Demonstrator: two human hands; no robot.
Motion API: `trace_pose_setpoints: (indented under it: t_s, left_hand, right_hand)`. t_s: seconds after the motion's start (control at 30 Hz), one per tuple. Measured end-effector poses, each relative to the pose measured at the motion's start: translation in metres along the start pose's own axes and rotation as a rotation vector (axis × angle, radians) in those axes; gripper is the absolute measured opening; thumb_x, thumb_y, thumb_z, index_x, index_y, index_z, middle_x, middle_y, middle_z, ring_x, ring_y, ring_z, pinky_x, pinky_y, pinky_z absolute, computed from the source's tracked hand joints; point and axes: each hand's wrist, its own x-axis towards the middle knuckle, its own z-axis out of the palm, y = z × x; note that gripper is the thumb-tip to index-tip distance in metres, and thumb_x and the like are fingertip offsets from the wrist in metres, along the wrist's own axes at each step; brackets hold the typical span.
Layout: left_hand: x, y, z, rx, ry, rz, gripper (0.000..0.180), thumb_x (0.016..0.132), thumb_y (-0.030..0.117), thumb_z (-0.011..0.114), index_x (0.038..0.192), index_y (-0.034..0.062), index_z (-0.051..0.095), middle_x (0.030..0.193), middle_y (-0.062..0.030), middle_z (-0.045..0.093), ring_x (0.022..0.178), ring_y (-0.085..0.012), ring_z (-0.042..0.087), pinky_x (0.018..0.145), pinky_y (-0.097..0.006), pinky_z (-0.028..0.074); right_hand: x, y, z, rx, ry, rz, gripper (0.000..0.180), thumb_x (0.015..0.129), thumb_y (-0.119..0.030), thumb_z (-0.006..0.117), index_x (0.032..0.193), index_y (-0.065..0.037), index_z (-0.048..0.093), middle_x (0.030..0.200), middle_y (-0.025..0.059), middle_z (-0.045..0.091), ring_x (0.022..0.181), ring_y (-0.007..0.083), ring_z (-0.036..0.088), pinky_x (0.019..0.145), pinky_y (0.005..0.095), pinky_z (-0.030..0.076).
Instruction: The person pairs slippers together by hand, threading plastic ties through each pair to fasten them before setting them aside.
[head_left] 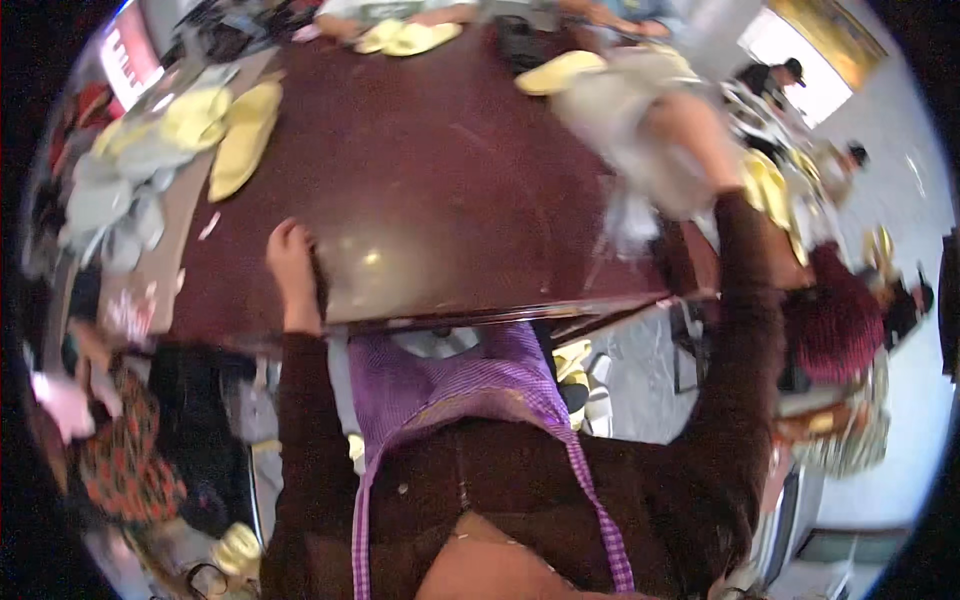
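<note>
left hand curled on dark table, right hand blurred, gripping pale cloth

Daylight pours from a bright opening far right, overexposed. Glare spots shine on the dark table. Motion blur smears the right side; fisheye edges bend and darken.

A large dark reddish-brown table with a glossy top fills the centre and reflects overhead light. Yellow fabric pieces and grey fabric pieces lie along its left and far edges. A pale floor shows below the table edge. A bright window opens at upper right beside a light wall.
</note>
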Motion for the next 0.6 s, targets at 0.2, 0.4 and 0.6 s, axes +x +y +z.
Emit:
trace_pose_setpoints:
  t_s: [0.2,0.4,0.6]
  left_hand:
    - [0.004,-0.009,0.016,-0.013,-0.018,-0.009,0.022,0.083,0.011,0.052,0.099,-0.0029,0.059,0.083,-0.0081,0.061,0.070,-0.0140,0.058,0.061,-0.026,0.048]
    - [0.027,-0.006,-0.007,0.067,-0.047,-0.109,0.023,0.082,0.012,0.054,0.098,-0.0041,0.058,0.080,-0.0087,0.060,0.065,-0.0141,0.056,0.056,-0.026,0.047]
    - [0.125,-0.020,-0.046,-0.004,0.075,-0.394,0.027,0.082,0.014,0.054,0.101,-0.0054,0.054,0.079,-0.0142,0.057,0.064,-0.0220,0.057,0.058,-0.033,0.051]
  right_hand:
    - [-0.051,0.183,-0.034,-0.079,0.654,0.194,0.032,0.091,-0.032,0.046,0.103,-0.006,0.061,0.084,0.0157,0.063,0.080,0.0298,0.061,0.071,0.0384,0.047]
    - [-0.101,-0.033,0.002,0.480,0.361,0.184,0.019,0.090,-0.016,0.050,0.095,-0.002,0.062,0.079,0.0113,0.063,0.066,0.0175,0.056,0.059,0.0313,0.045]
    - [-0.130,-0.178,0.120,0.908,0.246,0.015,0.016,0.086,-0.011,0.055,0.094,0.001,0.062,0.081,0.0073,0.065,0.079,0.0170,0.060,0.071,0.0299,0.048]
